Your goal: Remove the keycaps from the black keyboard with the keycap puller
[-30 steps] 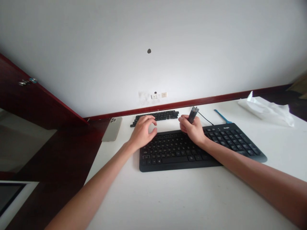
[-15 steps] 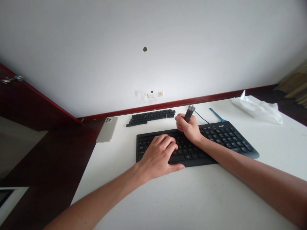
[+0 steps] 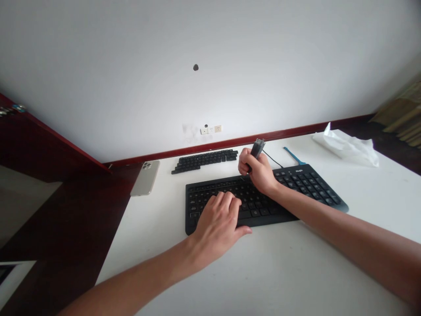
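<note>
A black keyboard [image 3: 315, 188] lies on the white table, and both hands are over it. My left hand [image 3: 220, 215] rests palm down on its left half. The fingers there bend over the keys, and the thumb stretches along the front edge. Above the keyboard's middle, my right hand [image 3: 258, 169] is closed in a fist around a dark grey tool [image 3: 257, 149]. That tool stands tilted, its forked-looking end up; its lower end is hidden behind the hand. Loose black keycaps [image 3: 207, 159] lie in rows behind the keyboard.
A phone [image 3: 145, 178] lies at the table's left edge. A blue slim tool [image 3: 294, 155] and a thin black cable [image 3: 272, 159] are behind the keyboard. Farther right is a crumpled white plastic bag [image 3: 347, 147]. The wall with sockets [image 3: 211, 130] stands behind the table.
My right hand has lifted slightly, and the dark grey tool tilts a little differently. My left hand stays on the keyboard, its fingers drawn closer together. The view has shifted slightly.
</note>
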`<state>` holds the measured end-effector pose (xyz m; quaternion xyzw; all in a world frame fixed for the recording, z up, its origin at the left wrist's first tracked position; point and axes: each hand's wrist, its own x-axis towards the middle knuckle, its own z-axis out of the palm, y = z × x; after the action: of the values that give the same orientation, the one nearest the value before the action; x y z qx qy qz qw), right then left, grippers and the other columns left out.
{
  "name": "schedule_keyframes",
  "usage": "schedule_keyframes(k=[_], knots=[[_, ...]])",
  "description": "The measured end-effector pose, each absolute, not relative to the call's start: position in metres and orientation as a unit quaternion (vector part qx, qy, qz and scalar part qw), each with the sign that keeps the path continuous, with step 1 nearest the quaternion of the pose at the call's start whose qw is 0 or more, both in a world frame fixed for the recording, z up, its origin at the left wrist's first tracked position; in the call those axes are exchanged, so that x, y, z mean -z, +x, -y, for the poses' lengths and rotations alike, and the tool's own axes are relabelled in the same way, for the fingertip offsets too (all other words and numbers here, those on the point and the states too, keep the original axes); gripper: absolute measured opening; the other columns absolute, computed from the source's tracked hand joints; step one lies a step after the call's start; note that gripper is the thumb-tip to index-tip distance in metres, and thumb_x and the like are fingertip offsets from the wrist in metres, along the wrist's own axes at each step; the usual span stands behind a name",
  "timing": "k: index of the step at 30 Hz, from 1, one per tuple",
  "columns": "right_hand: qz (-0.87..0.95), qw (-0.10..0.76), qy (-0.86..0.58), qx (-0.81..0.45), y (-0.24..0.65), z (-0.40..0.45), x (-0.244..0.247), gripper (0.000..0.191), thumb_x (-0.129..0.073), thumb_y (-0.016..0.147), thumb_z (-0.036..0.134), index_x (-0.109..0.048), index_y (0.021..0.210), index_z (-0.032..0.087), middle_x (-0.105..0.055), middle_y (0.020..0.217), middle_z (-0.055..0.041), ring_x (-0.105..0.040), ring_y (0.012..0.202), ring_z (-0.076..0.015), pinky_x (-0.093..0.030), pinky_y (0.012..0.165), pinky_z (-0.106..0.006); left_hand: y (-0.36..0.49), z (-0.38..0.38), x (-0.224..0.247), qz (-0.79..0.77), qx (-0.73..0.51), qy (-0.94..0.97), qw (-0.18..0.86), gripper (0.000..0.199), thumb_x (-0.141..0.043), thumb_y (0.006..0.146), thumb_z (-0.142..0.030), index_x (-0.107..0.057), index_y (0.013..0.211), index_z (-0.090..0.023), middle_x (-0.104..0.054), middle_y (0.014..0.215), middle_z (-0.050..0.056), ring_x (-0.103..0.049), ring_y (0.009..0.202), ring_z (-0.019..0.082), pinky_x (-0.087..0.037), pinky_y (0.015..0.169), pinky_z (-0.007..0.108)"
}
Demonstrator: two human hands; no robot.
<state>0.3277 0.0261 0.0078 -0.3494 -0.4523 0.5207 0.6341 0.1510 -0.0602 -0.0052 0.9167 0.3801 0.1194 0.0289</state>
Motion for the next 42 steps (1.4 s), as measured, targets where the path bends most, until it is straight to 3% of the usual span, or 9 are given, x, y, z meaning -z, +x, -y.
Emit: schedule_keyframes(k=[4,9,27,32,38,42], knots=[[0.34,0.632,-0.321,-0.618,0.326,-0.022,-0.026,0.03,-0.064,0.085,0.023,-0.043,0.063,0.021,-0.035,0.058,0.0046,-0.031,0.053,-0.0102,-0.027,0.048,-0.025,0.153,0.062,0.006,-0.386,-0.121,0.914,0.022,0.066,-0.087,0.075,-0.058,-0.058,0.115,-0.014,-0.062,0.109,0.008,-0.06,0.103,0.028,-0.054,0.091,0.043],[0.274,0.546,-0.316,-0.726,0.32,-0.01,-0.03,0.039,-0.059,0.084,0.023,-0.03,0.059,0.023,-0.02,0.053,0.008,-0.014,0.047,-0.0093,-0.016,0.043,-0.026,0.155,0.065,0.007,-0.386,-0.12,0.915,0.009,0.062,-0.087,0.077,-0.056,-0.059,0.113,-0.014,-0.062,0.106,0.008,-0.06,0.099,0.028,-0.054,0.089,0.043],[0.274,0.528,-0.373,-0.713,0.298,0.007,-0.008,0.048,-0.065,0.082,0.027,-0.025,0.056,0.024,-0.02,0.049,0.0091,-0.014,0.043,-0.0067,-0.009,0.042,-0.027,0.154,0.065,0.003,-0.374,-0.128,0.917,-0.056,0.059,-0.088,0.075,-0.059,-0.059,0.101,-0.016,-0.063,0.098,0.006,-0.06,0.09,0.026,-0.051,0.082,0.042],[0.305,0.493,-0.346,-0.738,0.303,0.008,-0.007,0.048,-0.065,0.083,0.029,-0.025,0.057,0.024,-0.021,0.05,0.0087,-0.014,0.045,-0.0067,-0.01,0.042,-0.026,0.148,0.055,0.003,-0.391,-0.158,0.907,0.019,0.058,-0.085,0.076,-0.064,-0.055,0.098,-0.019,-0.065,0.089,0.003,-0.063,0.084,0.025,-0.052,0.079,0.043],[0.319,0.502,-0.299,-0.746,0.307,0.009,-0.001,0.044,-0.065,0.081,0.03,-0.029,0.057,0.023,-0.021,0.049,0.0092,-0.016,0.043,-0.0065,-0.011,0.042,-0.026,0.142,0.041,0.005,-0.439,-0.204,0.867,0.121,0.033,-0.082,0.085,-0.038,-0.054,0.092,-0.021,-0.065,0.084,-0.002,-0.064,0.078,0.019,-0.052,0.072,0.034],[0.385,0.484,-0.289,-0.73,0.307,0.013,0.005,0.039,-0.063,0.084,0.03,-0.035,0.058,0.022,-0.023,0.049,0.0094,-0.018,0.041,-0.0063,-0.011,0.042,-0.026,0.142,0.037,0.006,-0.452,-0.188,0.863,0.126,0.03,-0.083,0.084,-0.04,-0.06,0.084,-0.021,-0.063,0.074,-0.001,-0.062,0.075,0.02,-0.051,0.07,0.033]])
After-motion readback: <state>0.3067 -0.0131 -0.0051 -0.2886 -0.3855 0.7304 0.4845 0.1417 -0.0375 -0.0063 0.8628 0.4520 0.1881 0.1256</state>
